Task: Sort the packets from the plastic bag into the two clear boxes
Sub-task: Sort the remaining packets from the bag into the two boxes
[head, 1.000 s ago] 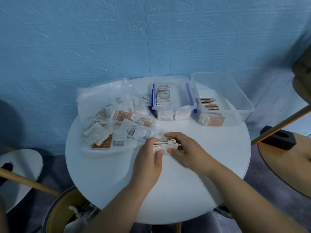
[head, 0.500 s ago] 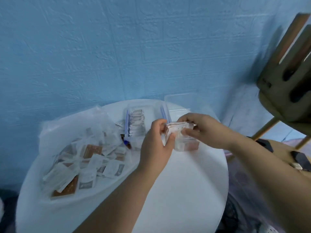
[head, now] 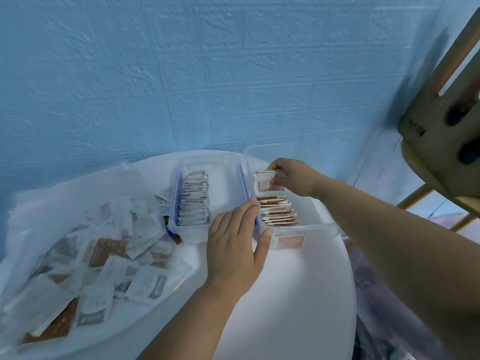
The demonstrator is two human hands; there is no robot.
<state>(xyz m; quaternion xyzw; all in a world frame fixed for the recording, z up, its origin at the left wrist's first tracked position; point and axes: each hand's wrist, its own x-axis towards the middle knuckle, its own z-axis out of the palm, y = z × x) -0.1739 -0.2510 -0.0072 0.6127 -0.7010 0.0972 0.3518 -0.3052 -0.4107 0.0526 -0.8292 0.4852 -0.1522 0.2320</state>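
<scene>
My right hand (head: 293, 176) grips a small stack of brown packets (head: 263, 181) and holds it inside the right clear box (head: 319, 226), just behind a row of brown packets (head: 279, 213) standing there. My left hand (head: 237, 242) rests with straight fingers on the near left corner of that box, thumb against its front wall. Beside it, the left clear box (head: 181, 229) with blue clips holds a row of white packets (head: 194, 198). The open plastic bag (head: 39, 203) at the left is spread out, with several mixed white and brown packets (head: 109, 255) in it.
Everything sits on a round white table (head: 298, 294) against a blue wall. A wooden chair or stool (head: 441, 126) stands at the right, close to the table's edge.
My right hand carried the stack from the table front up into the right box. My left hand let go of the stack and now rests on the box corner. The camera moved closer.
</scene>
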